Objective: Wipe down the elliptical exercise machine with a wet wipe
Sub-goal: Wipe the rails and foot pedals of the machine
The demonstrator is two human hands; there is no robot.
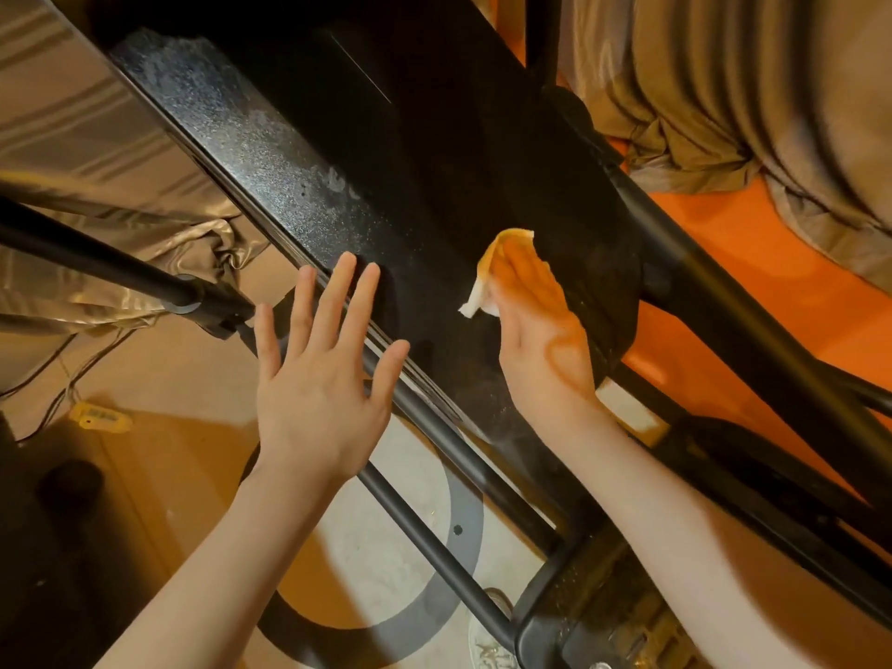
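Note:
The elliptical machine's black body (270,152) runs diagonally from upper left to lower right, its flat top dusty and speckled, darker where it looks damp. My right hand (540,325) presses a crumpled white wet wipe (502,263) flat against the dark housing, fingers straight over it. My left hand (318,379) hovers with fingers spread wide over the machine's near edge, holding nothing. Black frame tubes (434,538) of the machine pass under my forearms.
Shiny beige curtains hang at left (87,137) and upper right (748,99). An orange surface (753,263) lies beyond the machine. A black pole (120,268) crosses at left. Cables and a yellow tag (99,417) lie on the floor; a shoe (492,634) shows below.

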